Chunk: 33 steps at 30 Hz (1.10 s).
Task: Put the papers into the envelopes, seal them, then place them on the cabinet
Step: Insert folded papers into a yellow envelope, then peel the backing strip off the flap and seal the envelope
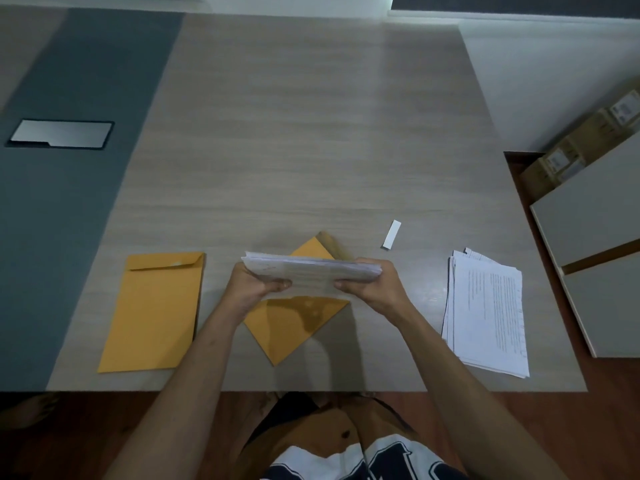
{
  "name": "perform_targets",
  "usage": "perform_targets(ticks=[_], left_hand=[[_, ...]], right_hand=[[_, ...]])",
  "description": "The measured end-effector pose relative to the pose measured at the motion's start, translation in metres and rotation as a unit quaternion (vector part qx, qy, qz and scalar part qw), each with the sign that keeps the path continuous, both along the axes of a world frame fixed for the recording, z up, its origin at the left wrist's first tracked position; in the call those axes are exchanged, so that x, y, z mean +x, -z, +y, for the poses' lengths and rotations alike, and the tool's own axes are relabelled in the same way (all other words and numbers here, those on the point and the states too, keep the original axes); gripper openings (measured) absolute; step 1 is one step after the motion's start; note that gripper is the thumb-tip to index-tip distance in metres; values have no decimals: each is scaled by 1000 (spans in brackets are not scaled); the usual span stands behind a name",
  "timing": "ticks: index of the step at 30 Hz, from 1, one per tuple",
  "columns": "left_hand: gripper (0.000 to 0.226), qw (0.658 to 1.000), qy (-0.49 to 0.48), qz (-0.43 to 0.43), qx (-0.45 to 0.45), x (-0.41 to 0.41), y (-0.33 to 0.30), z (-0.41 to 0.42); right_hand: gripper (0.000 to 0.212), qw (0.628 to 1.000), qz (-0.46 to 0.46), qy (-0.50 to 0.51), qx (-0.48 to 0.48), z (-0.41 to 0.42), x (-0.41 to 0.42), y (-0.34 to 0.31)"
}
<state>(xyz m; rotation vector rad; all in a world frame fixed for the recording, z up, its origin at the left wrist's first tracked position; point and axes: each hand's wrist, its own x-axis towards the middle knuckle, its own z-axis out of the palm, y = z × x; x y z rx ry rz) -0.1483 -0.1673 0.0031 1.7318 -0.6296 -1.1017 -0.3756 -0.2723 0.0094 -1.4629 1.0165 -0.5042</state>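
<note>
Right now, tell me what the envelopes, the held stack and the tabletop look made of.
Envelopes: matte yellow-brown paper, likely kraft, with sharp folded edges. Held stack: thin white printed paper, layered sheet edges showing. Tabletop: pale wood-grain surface with soft sheen, probably laminate; real wood cannot be ruled out.

My hands (pixel 313 289) holding a paper bundle (pixel 311 270) above the middle envelope (pixel 294 323) on the table (pixel 311 150) — another envelope (pixel 152 313) to my left, paper stack (pixel 488 313) to my right, small strip (pixel 391 234) behind — cabinet (pixel 595 220) beyond the table's right edge.
</note>
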Motion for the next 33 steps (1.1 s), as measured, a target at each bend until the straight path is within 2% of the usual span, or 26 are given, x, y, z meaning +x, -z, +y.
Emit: perform_targets(ticks=[4, 7, 10, 12, 14, 17, 19, 21, 22, 28, 33], left_hand=[[35, 1000, 9, -19, -11, 6, 5, 15], [24, 999, 10, -41, -7, -1, 10, 16], [29, 997, -50, -52, 34, -13, 16, 9], [30, 995, -85, -17, 55, -17, 15, 2], [31, 994, -87, 2, 59, -21, 13, -9], [39, 995, -79, -19, 65, -28, 17, -30], [50, 983, -63, -116, 129, -40, 26, -42], [58, 941, -11, -258, 218, -63, 31, -49], [64, 926, 6, -285, 248, -75, 33, -54], [109, 899, -1, -304, 315, -113, 50, -84], [114, 885, 2, -354, 303, -112, 59, -84]], right_hand=[[17, 999, 26, 17, -18, 12, 0, 14], [25, 999, 40, 31, 1, 19, -2, 21], [32, 996, 65, 57, 17, 23, -2, 24], [36, 991, 93, 81, 44, 19, -2, 22], [36, 987, 119, 90, 57, 8, -6, 18], [39, 979, 157, 125, 40, -18, -24, 9], [38, 971, 184, 154, 9, -37, -39, 0], [37, 961, 214, 171, -30, -53, -52, -12], [38, 957, 225, 175, -50, -60, -58, -17], [44, 945, 267, 148, -120, -76, -74, -23], [43, 957, 250, 118, -88, -75, -81, -19]])
